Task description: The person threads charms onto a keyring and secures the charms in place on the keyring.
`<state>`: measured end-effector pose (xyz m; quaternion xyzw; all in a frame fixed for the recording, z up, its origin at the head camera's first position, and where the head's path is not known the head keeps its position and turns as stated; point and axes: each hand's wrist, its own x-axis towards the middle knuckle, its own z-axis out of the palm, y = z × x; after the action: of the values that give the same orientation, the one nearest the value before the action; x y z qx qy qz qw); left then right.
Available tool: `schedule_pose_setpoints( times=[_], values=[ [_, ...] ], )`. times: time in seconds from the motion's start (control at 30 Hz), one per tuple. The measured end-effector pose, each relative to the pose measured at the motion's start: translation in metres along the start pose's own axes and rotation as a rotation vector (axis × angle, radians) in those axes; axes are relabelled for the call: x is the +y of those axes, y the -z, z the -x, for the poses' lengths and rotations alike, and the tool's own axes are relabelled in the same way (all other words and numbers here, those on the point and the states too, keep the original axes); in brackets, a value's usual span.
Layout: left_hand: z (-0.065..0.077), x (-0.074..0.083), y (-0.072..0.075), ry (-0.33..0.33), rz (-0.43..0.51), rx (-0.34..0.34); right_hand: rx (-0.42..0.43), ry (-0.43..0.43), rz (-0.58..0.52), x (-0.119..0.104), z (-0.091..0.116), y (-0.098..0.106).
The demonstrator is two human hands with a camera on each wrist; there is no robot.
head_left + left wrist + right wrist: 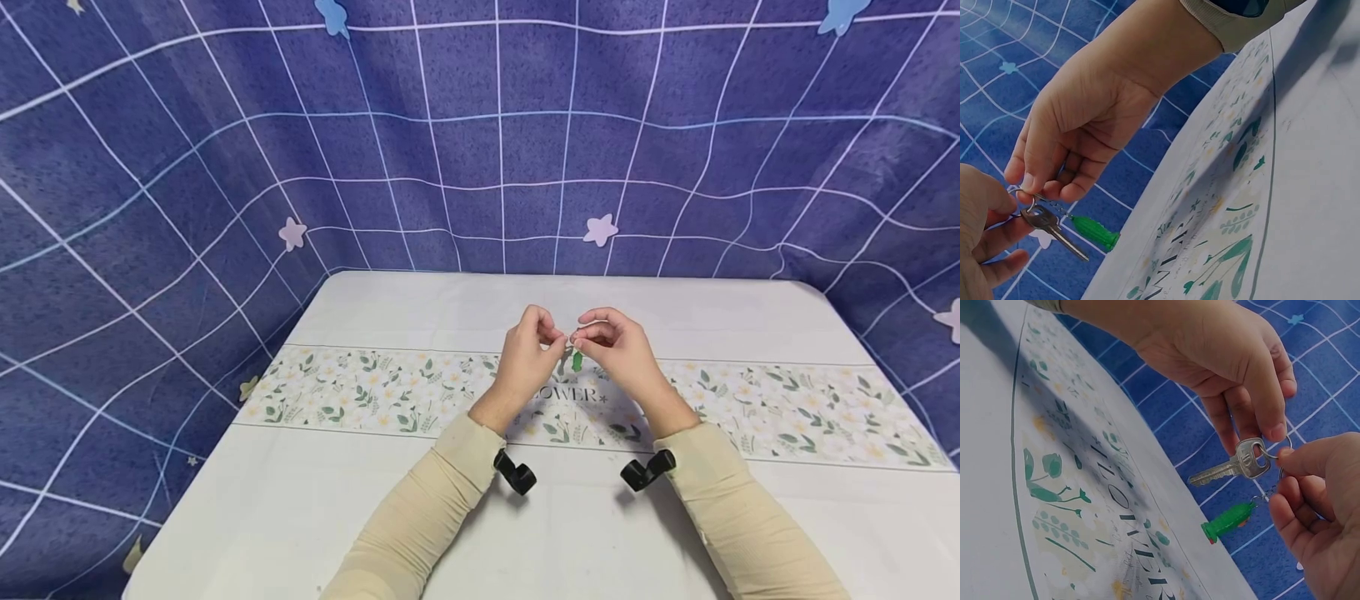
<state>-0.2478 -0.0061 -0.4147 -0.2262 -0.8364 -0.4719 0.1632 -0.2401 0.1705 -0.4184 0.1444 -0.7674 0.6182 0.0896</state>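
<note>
Above the table, my left hand and right hand meet fingertip to fingertip over a thin metal key ring. Both hands pinch the ring between thumb and fingers. A silver key is threaded on it, beside the left fingertips in the right wrist view. A green charm, ribbed and elongated, dangles from a short chain below the right fingertips. Fingers cover parts of the ring, so I cannot tell whether its coils are spread. From the head view, the key is barely visible.
A white cloth covers the table, crossed by a floral band with printed lettering. Behind and to the left hangs a blue curtain with a white grid and stars. Small black devices sit on both wrists.
</note>
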Motion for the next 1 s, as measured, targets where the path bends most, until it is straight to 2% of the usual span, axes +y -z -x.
schedule_pose_setpoints(
  times=[0.23,0.4,0.7,1.0],
  values=[
    [0.001,-0.001,-0.003,-0.007,-0.043,0.011,-0.015,0.004,0.052,-0.029,0.008,-0.003],
    [0.002,0.000,-0.004,-0.002,-0.057,0.009,-0.003,0.015,0.067,-0.035,0.010,-0.003],
    [0.002,-0.001,-0.005,0.087,0.081,0.044,0.056,0.016,0.026,-0.030,0.011,-0.007],
    [0.001,-0.003,-0.006,0.127,0.112,0.073,0.087,0.059,0.074,-0.033,0.013,-0.012]
  ],
)
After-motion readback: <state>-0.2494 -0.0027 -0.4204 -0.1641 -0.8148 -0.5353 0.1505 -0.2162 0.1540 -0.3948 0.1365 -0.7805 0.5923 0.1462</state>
